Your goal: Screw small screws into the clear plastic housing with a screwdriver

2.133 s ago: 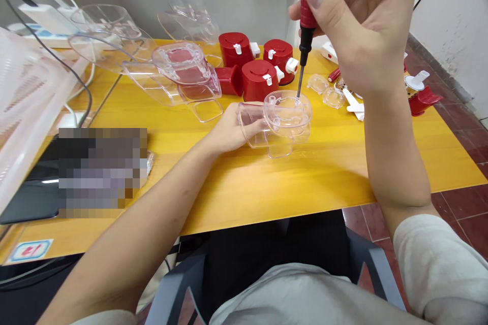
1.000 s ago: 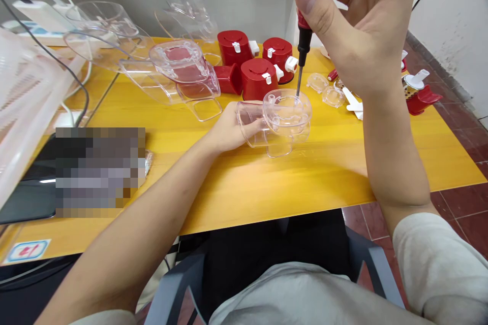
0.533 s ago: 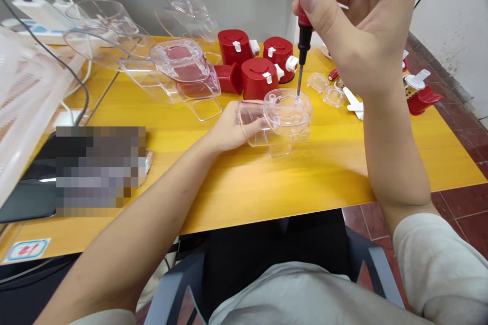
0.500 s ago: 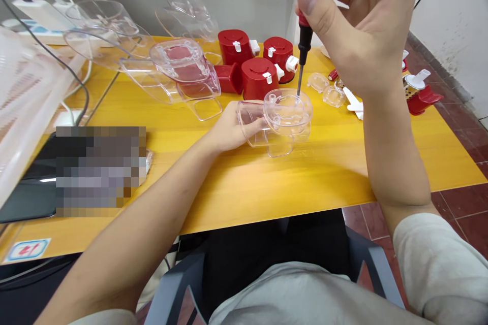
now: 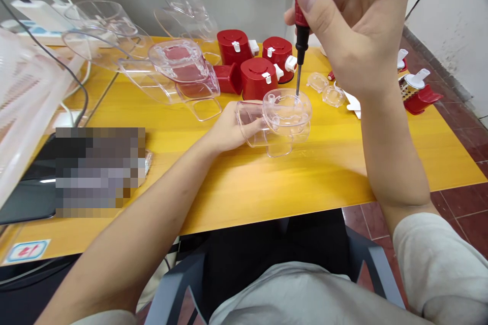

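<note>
A clear plastic housing (image 5: 280, 148) with a round rim and side openings stands on the yellow table. My left hand (image 5: 232, 129) is closed on its left side, the fingers partly seen through the plastic. Above it, my right hand (image 5: 354, 25) grips a screwdriver (image 5: 302, 40) with a red handle and black collar. The screwdriver is nearly upright, its shaft reaching down inside the housing's round rim. Whether the tip touches a screw is too small to tell.
Behind stand red plastic bases (image 5: 258, 78) with white knobs. To their left lie more clear housings (image 5: 177, 61). Small clear covers (image 5: 318, 82) and a grater drum part (image 5: 412, 86) lie to the right. A dark device (image 5: 30, 188) rests at the left of the table (image 5: 236, 198).
My right hand and the screwdriver's handle have shifted slightly left and down. The tip stays within the housing's rim. My left hand and the housing hold still.
</note>
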Demonstrator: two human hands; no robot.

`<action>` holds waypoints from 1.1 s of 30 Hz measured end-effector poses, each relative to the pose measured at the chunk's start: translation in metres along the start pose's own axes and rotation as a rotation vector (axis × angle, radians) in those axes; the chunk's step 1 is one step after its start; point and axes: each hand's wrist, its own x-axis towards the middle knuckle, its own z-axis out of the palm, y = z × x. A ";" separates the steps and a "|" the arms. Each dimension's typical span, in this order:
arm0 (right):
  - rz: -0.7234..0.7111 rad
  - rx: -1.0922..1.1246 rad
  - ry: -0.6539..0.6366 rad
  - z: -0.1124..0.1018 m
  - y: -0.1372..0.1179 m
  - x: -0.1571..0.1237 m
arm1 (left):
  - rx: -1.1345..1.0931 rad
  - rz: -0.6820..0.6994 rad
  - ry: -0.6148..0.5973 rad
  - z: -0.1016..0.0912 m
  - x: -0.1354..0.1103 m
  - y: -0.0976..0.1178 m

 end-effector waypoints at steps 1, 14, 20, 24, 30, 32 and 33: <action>0.006 0.003 -0.003 0.001 -0.002 0.000 | -0.004 -0.002 0.003 0.000 0.000 0.000; -0.019 -0.051 0.016 0.002 -0.001 0.002 | 0.010 -0.007 0.024 0.001 0.000 -0.002; -0.148 -0.011 0.172 0.009 0.013 0.000 | -0.004 -0.003 0.011 0.001 0.000 -0.002; -0.302 0.160 0.311 0.020 0.024 0.001 | 0.003 0.003 0.019 0.001 -0.001 -0.004; -0.287 0.255 0.351 0.026 0.026 0.003 | 0.009 0.011 0.034 0.001 -0.001 -0.006; -0.275 0.270 0.338 0.026 0.025 0.003 | 0.005 0.007 0.027 0.002 -0.001 -0.005; -0.275 0.287 0.319 0.026 0.025 0.003 | 0.003 0.004 0.025 0.002 -0.002 -0.004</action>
